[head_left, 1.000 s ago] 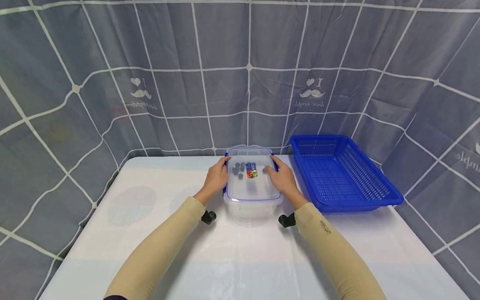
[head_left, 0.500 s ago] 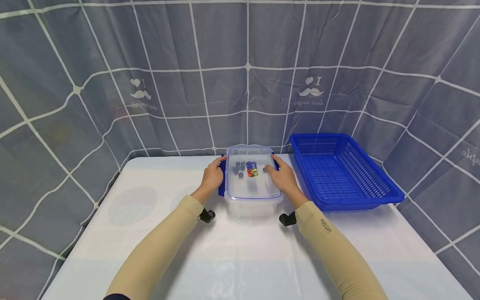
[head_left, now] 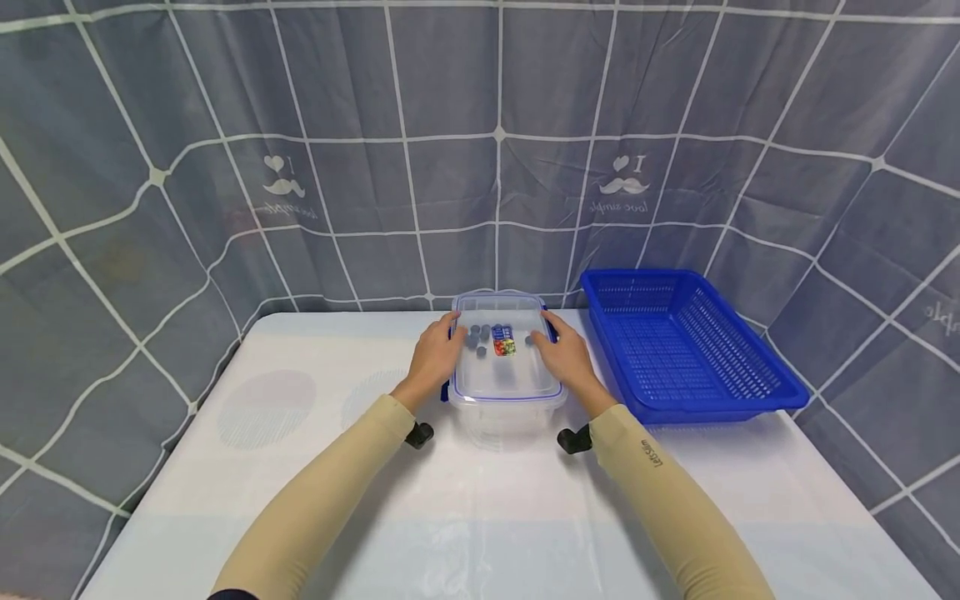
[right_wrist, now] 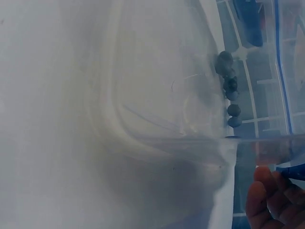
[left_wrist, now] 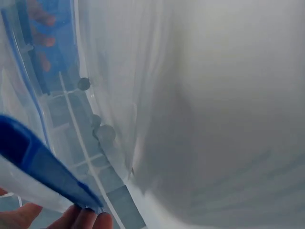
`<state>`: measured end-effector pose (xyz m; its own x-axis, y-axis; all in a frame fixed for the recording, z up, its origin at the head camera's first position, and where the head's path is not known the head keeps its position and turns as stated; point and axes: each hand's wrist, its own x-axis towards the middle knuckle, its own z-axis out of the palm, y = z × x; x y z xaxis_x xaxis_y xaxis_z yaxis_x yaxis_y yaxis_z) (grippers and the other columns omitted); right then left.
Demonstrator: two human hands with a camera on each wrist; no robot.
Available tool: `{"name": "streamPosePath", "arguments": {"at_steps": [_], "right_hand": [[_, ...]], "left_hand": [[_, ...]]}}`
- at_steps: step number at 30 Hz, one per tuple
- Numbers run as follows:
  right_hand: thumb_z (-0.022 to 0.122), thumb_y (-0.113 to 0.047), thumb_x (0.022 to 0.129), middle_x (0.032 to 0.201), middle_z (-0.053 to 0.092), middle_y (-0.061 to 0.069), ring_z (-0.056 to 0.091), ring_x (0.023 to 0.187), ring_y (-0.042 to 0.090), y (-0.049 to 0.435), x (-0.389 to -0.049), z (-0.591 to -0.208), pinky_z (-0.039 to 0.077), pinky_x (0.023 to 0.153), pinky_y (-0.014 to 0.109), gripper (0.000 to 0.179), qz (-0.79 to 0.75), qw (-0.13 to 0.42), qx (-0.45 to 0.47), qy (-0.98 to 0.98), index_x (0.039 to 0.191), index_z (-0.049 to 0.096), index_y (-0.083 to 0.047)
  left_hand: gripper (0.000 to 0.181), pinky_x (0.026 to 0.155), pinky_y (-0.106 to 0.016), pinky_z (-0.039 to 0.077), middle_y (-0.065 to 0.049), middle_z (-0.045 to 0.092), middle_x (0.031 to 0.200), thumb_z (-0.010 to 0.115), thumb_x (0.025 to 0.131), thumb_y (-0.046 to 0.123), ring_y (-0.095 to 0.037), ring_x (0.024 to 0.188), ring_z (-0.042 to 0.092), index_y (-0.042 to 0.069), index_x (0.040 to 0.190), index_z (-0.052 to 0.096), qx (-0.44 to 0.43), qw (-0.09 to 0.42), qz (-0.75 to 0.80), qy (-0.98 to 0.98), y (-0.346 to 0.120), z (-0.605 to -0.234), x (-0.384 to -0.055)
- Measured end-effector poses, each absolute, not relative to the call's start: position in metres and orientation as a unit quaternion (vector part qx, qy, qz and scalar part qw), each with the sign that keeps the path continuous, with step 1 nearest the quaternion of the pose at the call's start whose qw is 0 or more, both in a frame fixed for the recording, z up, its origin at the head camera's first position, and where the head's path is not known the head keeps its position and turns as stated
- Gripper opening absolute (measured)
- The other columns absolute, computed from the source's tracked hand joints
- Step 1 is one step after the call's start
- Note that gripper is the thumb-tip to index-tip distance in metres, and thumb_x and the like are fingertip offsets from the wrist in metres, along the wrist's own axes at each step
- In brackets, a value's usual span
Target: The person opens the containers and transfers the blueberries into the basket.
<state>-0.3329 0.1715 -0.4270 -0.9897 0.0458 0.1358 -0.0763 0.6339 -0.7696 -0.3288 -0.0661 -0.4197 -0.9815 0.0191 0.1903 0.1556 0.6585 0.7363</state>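
Note:
A clear plastic food storage container (head_left: pixel 507 417) stands at the back middle of the table, its clear blue-edged lid (head_left: pixel 498 379) on top. Several small dark round pieces that look like blueberries (head_left: pixel 482 351) show through the lid, beside a coloured label (head_left: pixel 503 340). My left hand (head_left: pixel 433 357) grips the container's left side, thumb over the lid's edge. In the left wrist view its fingertips meet the free edge of the blue side latch (left_wrist: pixel 52 174), which sticks out. My right hand (head_left: pixel 567 357) holds the right side, thumb on the lid, fingers at the other blue latch (right_wrist: pixel 293 171).
A blue perforated plastic basket (head_left: pixel 667 358) stands to the right, close to the container and my right forearm. The white tablecloth (head_left: pixel 480 517) carries pale printed circles. Grey checked curtains (head_left: pixel 450 192) close in the back and sides.
The left latch swung outward beside the container; now my left hand covers most of it. That hand moved slightly right, its thumb coming over the lid. My right hand stayed in place.

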Motion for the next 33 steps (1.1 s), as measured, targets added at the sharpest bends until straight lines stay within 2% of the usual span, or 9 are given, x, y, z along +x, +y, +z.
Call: {"name": "streamPosePath", "arguments": {"at_steps": [5, 9, 16, 33], "right_hand": [[0.053, -0.039, 0.101, 0.158, 0.041, 0.014, 0.037, 0.146, 0.036, 0.170, -0.331, -0.429, 0.032, 0.117, 0.053, 0.058, 0.444, 0.071, 0.005, -0.893, 0.156, 0.041, -0.021], [0.049, -0.035, 0.104, 0.154, 0.047, 0.015, 0.043, 0.142, 0.035, 0.170, -0.331, -0.431, 0.035, 0.114, 0.052, 0.052, 0.476, 0.070, -0.012, -0.877, 0.154, 0.044, -0.024], [0.036, -0.030, 0.110, 0.162, 0.036, 0.005, 0.030, 0.151, 0.030, 0.175, -0.332, -0.429, 0.024, 0.121, 0.049, 0.046, 0.536, 0.046, -0.025, -0.843, 0.155, 0.043, -0.025], [0.033, -0.020, 0.109, 0.162, 0.036, 0.008, 0.027, 0.152, 0.028, 0.181, -0.329, -0.429, 0.021, 0.122, 0.046, 0.046, 0.565, 0.039, -0.038, -0.824, 0.153, 0.046, -0.018]], "left_hand": [[0.054, 0.113, -0.052, 0.037, -0.015, 0.052, 0.146, 0.050, 0.102, 0.034, -0.036, 0.137, 0.048, 0.016, 0.153, 0.044, -0.048, 0.074, -0.411, -0.907, -0.063, -0.423, -0.328], [0.053, 0.112, -0.052, 0.038, -0.014, 0.051, 0.147, 0.049, 0.103, 0.033, -0.035, 0.137, 0.048, 0.017, 0.153, 0.044, -0.048, 0.073, -0.407, -0.909, -0.063, -0.426, -0.327], [0.053, 0.113, -0.052, 0.038, -0.013, 0.050, 0.149, 0.046, 0.104, 0.037, -0.035, 0.138, 0.047, 0.018, 0.154, 0.043, -0.048, 0.073, -0.399, -0.913, -0.061, -0.423, -0.325], [0.051, 0.112, -0.052, 0.038, -0.014, 0.051, 0.147, 0.046, 0.104, 0.033, -0.034, 0.138, 0.047, 0.017, 0.153, 0.044, -0.035, 0.075, -0.389, -0.918, -0.058, -0.420, -0.322]]}}
